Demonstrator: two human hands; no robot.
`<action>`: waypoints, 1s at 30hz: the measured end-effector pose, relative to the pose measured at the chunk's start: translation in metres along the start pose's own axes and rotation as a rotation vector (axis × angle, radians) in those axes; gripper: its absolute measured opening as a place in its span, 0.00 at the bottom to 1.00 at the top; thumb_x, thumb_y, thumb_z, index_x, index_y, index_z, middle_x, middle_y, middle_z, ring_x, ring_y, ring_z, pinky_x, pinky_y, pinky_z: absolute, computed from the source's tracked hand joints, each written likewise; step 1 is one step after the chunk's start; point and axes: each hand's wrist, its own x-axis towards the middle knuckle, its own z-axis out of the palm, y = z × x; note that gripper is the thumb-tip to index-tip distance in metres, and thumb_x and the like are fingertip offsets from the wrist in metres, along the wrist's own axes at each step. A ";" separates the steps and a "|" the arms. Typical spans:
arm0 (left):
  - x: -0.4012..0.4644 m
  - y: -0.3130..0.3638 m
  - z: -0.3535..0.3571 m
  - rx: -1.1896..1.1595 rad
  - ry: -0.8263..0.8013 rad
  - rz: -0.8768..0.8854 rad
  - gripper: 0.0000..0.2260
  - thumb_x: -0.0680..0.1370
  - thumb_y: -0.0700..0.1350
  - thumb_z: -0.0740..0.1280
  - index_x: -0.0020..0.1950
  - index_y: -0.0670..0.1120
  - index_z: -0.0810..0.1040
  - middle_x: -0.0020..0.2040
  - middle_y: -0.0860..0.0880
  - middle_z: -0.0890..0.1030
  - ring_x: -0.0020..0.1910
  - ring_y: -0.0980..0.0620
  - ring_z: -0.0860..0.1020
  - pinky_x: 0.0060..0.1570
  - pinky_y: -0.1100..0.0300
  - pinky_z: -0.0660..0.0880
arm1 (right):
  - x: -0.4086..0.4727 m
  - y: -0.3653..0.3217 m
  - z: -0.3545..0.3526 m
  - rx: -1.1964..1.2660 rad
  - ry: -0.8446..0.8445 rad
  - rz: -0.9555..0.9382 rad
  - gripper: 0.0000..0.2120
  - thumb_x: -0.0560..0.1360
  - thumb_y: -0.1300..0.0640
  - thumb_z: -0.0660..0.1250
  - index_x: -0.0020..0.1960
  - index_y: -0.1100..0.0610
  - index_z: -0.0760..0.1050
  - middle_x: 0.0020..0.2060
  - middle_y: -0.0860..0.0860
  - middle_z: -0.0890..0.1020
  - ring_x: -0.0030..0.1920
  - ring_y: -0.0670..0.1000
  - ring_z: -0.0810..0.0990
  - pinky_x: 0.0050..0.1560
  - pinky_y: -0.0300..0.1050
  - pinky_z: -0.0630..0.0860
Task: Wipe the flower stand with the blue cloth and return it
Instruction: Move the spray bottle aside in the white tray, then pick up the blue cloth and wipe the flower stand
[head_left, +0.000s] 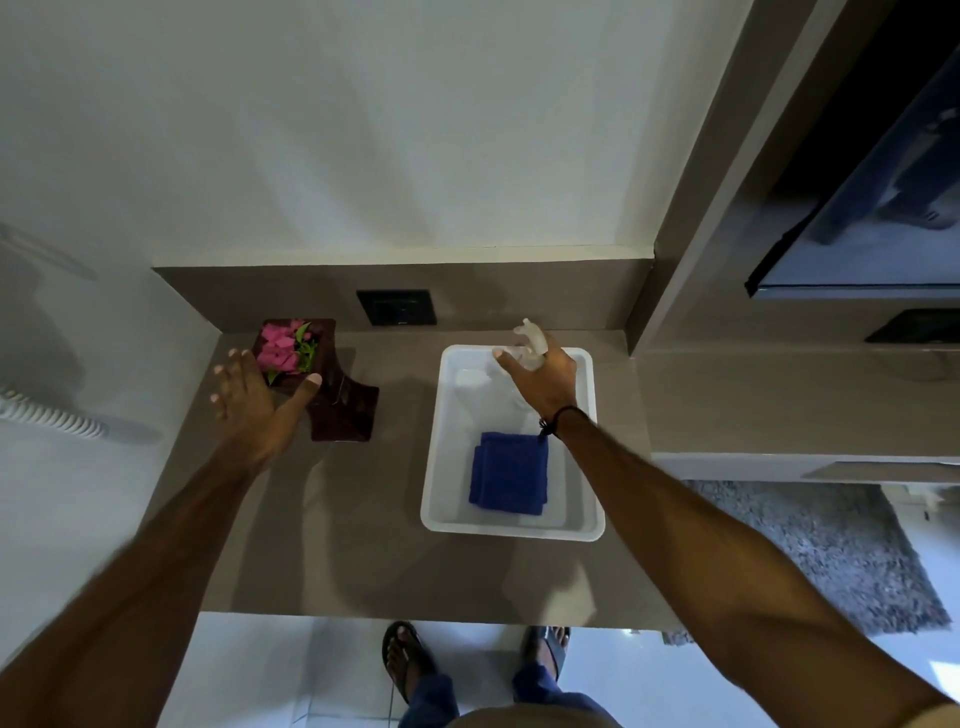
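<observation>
- Left hand: spread open, just beside the flower stand on the counter.
- Flower stand: dark, judged rigid; best grasped at its waist.
- Blue cloth: folded in white tray; judged soft, light.
- Right hand: closing over a spray bottle.

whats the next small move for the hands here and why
Probably close the left hand around the flower stand: it is open, fingers spread, right beside the stand with the thumb at its edge, not yet gripping. The right hand is at the spray bottle in the white tray, and the blue cloth lies folded and untouched there, so securing the stand likely comes first.
</observation>
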 end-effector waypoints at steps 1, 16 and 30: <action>0.001 -0.001 0.001 -0.001 0.002 0.001 0.43 0.80 0.62 0.60 0.82 0.39 0.46 0.84 0.38 0.47 0.83 0.39 0.46 0.81 0.41 0.45 | -0.006 0.005 -0.003 0.026 -0.018 0.049 0.35 0.71 0.39 0.72 0.73 0.50 0.68 0.66 0.52 0.79 0.65 0.54 0.78 0.67 0.54 0.75; 0.017 -0.019 0.017 -0.059 0.025 -0.041 0.47 0.75 0.68 0.60 0.82 0.41 0.46 0.84 0.39 0.48 0.83 0.39 0.46 0.80 0.43 0.43 | -0.051 0.046 0.010 -0.692 -0.617 0.159 0.37 0.64 0.48 0.80 0.66 0.61 0.68 0.64 0.59 0.75 0.63 0.59 0.76 0.61 0.52 0.76; 0.016 -0.015 0.008 -0.013 -0.001 -0.046 0.44 0.77 0.66 0.61 0.83 0.42 0.49 0.84 0.41 0.49 0.83 0.39 0.45 0.80 0.38 0.43 | -0.042 -0.087 0.083 0.202 -0.208 0.204 0.18 0.73 0.55 0.72 0.60 0.62 0.77 0.55 0.59 0.83 0.55 0.59 0.83 0.56 0.53 0.81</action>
